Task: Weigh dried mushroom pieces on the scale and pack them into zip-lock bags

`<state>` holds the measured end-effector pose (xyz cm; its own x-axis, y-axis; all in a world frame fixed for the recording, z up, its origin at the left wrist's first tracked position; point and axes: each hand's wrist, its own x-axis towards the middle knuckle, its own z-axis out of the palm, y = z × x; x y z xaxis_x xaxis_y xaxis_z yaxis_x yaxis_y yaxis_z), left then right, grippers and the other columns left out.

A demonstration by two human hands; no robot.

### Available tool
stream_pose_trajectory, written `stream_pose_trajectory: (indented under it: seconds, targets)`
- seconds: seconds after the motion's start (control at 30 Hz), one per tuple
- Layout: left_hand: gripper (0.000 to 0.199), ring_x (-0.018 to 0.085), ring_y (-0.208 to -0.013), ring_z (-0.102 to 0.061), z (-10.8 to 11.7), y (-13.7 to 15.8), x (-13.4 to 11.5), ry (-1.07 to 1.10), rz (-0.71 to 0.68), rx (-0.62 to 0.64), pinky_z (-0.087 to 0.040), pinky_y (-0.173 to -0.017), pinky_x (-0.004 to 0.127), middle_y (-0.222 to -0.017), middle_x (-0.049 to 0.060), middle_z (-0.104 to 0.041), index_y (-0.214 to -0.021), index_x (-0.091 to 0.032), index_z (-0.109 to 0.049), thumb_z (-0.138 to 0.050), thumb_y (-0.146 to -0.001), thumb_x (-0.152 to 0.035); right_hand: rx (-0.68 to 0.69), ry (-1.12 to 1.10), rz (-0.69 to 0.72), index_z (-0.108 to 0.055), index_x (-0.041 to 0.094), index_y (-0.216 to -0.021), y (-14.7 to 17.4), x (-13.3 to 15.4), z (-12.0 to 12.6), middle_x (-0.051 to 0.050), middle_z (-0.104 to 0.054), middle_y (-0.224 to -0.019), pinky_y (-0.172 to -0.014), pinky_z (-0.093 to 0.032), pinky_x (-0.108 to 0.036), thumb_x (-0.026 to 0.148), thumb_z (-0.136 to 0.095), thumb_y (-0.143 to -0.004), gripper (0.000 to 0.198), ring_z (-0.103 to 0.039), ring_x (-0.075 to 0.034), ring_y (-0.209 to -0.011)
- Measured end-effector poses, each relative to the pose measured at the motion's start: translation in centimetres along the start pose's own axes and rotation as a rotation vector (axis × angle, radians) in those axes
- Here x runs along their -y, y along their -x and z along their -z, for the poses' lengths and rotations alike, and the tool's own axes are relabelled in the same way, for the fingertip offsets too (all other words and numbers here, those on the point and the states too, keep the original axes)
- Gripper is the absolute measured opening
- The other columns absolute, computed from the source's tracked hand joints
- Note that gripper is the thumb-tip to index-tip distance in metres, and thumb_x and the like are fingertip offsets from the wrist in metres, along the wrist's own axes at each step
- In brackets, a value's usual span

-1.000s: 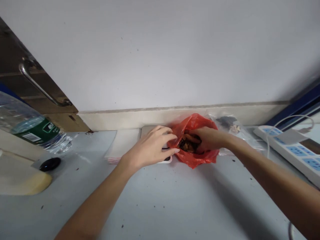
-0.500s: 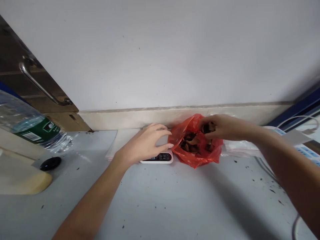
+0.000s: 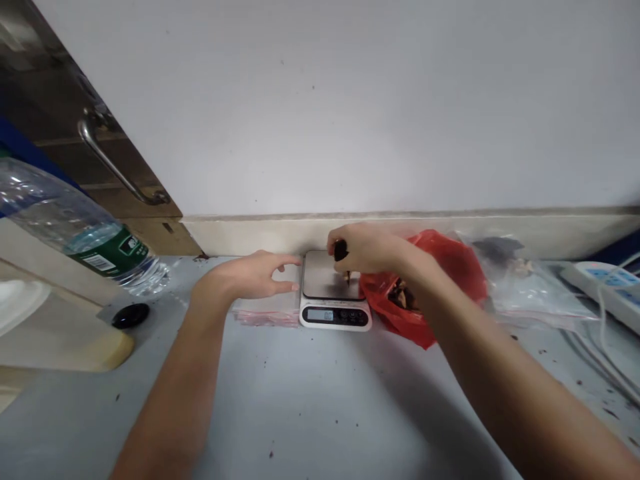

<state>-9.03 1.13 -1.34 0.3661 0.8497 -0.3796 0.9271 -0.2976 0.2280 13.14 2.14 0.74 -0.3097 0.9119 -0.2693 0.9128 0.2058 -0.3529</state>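
A digital kitchen scale (image 3: 336, 316) sits against the wall, its display reading 0.0. Over its steel plate, my right hand (image 3: 367, 248) is closed on some dried, dark brown pieces (image 3: 341, 250); their exact kind I cannot tell. To the right, partly behind my right forearm, lies an open red plastic bag (image 3: 453, 263) with more brown pieces (image 3: 403, 295) inside. My left hand (image 3: 253, 275) is at the scale's left edge, thumb and forefinger apart and holding nothing. Beneath it rests a stack of clear zip bags (image 3: 267, 315).
A large water bottle (image 3: 107, 248) and a black oval object (image 3: 131, 315) are at left, near a pale container (image 3: 75, 340). Right of the red bag are a clear plastic bag (image 3: 535, 287), a white power strip (image 3: 607, 290) and cables. Dark crumbs dot the grey table (image 3: 300, 413).
My right hand has come out of the red bag and moved left over the scale with brown pieces. My left hand has shifted left, uncovering the scale. The view has turned slightly.
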Motion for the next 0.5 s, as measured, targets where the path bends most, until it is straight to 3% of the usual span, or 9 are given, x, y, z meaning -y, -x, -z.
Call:
stream_pose_trajectory:
  seconds: [0.1,0.23,0.5]
  targets:
    - [0.068,0.030,-0.131,-0.063,0.2,0.1,-0.3,0.003,0.058,0.062,-0.050,-0.103,0.038,-0.148,0.011,-0.064,-0.157,-0.034,-0.047,-0.055,-0.093,-0.055,0.079,0.033,0.005,-0.075,0.019,-0.109,-1.6,1.2,-1.3,-0.007,-0.080,-0.100,-0.056,-0.044,-0.024,0.009,-0.067,-0.080,0.031,-0.069,-0.018,-0.077]
    - [0.065,0.032,-0.128,-0.064,0.1,0.2,-0.7,0.025,0.059,0.076,-0.051,-0.102,0.041,-0.148,0.011,-0.063,-0.155,-0.036,-0.049,-0.054,-0.094,-0.057,0.044,0.030,0.045,-0.076,0.018,-0.112,-2.2,0.8,-2.1,-0.010,-0.079,-0.114,-0.069,-0.048,-0.026,0.017,-0.064,-0.091,0.024,-0.072,-0.022,-0.095]
    - [0.065,0.032,-0.128,-0.064,-0.2,0.0,-0.7,0.060,0.033,0.078,-0.051,-0.099,0.040,-0.147,0.011,-0.064,-0.155,-0.035,-0.048,-0.055,-0.094,-0.058,-0.014,-0.090,0.104,-0.077,0.020,-0.104,-1.4,-0.8,-2.2,-0.005,-0.081,-0.111,-0.078,-0.052,-0.024,0.021,-0.060,-0.099,0.018,-0.073,-0.018,-0.095]
